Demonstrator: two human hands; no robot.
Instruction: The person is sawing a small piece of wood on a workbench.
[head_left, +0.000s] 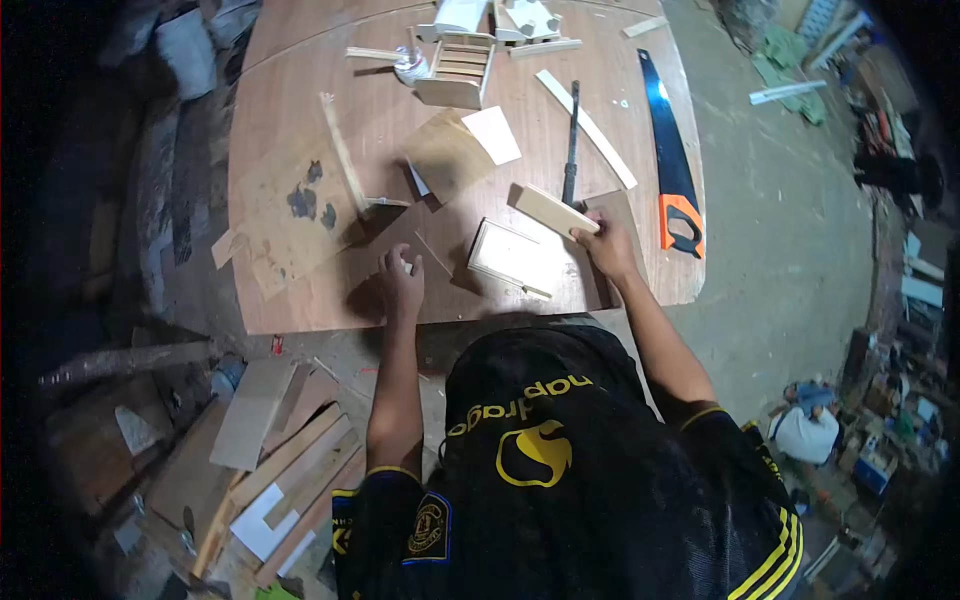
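Note:
My right hand (610, 246) grips one end of a short flat wooden strip (553, 209), tilted above the table. Below it lies a small pale wooden box-like panel (512, 252) with raised edging, and a thin stick sits along its near side. My left hand (402, 282) is closed near the table's front edge, its fingers curled around a small pale bit too tiny to name. A thin dark sliver (433, 254) lies just beyond that hand. Close to the right hand, a long dark rod-like tool (572, 150) points away from me.
A handsaw (672, 150) with an orange handle lies along the table's (450, 318) right side. A small slatted wooden model (460, 70) stands at the back beside a glue-smeared pot (410, 68). Stained board (290, 230) covers the left; scrap wood (280, 470) piles on the floor.

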